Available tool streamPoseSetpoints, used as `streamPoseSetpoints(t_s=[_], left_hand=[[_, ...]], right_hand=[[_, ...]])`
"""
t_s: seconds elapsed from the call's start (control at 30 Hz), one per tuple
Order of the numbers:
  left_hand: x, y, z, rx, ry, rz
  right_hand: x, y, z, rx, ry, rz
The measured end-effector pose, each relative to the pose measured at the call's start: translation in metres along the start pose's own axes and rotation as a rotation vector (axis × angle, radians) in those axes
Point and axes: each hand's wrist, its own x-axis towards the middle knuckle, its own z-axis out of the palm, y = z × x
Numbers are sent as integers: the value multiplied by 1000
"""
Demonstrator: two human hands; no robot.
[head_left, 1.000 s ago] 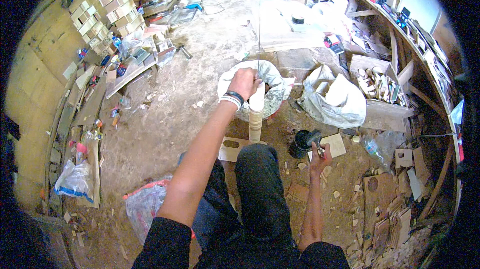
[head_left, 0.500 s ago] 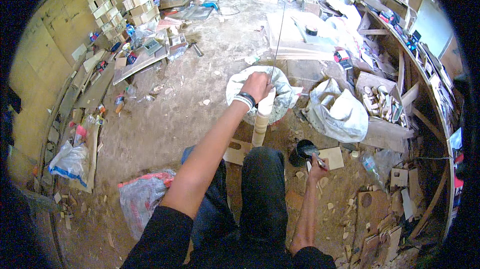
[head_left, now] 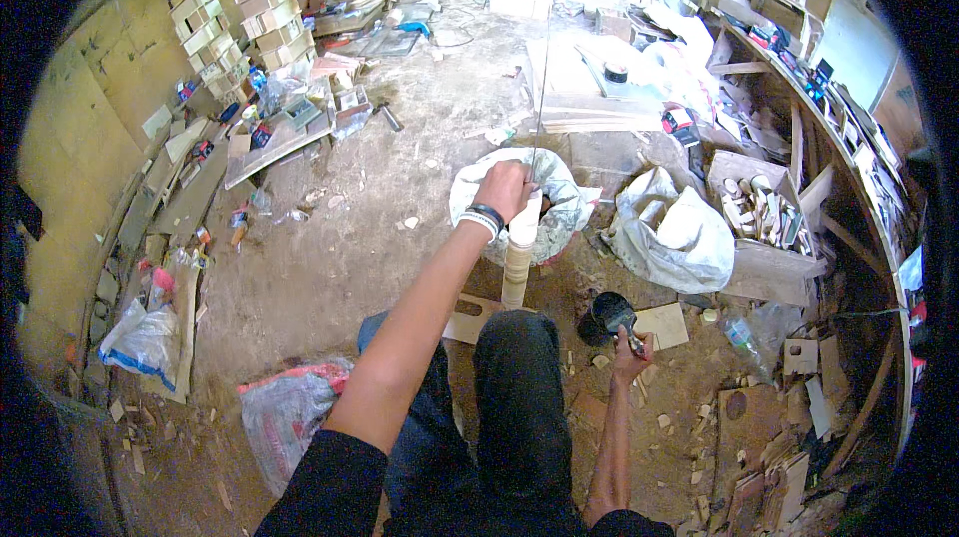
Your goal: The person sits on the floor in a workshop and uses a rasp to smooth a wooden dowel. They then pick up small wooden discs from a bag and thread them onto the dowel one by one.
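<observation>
My left hand (head_left: 506,187) is closed at the top of a pale wooden cylinder (head_left: 515,272), where a thin long rod (head_left: 544,77) rises out of the grip. The cylinder looks ringed along its length, whiter near the hand, and its lower end meets my knee area. In my right hand (head_left: 631,357) is a paintbrush (head_left: 621,322), its dark bristles at the rim of a black pot (head_left: 589,329) on the floor. What the pot holds looks dark. Behind the cylinder stands an open white sack (head_left: 470,172), partly hidden by my left hand.
A second white sack (head_left: 674,237) stands to the right, beside a box (head_left: 724,165) of wooden offcuts. A flat pale board (head_left: 662,327) lies by the pot. Plastic bags (head_left: 285,422) lie at left. Stacked wooden boxes (head_left: 265,7) rise at the far left.
My right hand has drawn slightly back toward me, and more of the brush shows at the pot's rim. My left hand keeps its grip; the rod leans less. The view has shifted slightly.
</observation>
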Motion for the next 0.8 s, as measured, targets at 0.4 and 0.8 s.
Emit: streamPoseSetpoints(t_s=[0.4, 0.8], left_hand=[[7, 7, -1, -9, -53, -41], [11, -13, -8, -6, -69, -121]], right_hand=[[6, -181, 97, 193, -330, -216], [-91, -69, 100, 163, -527, -73]])
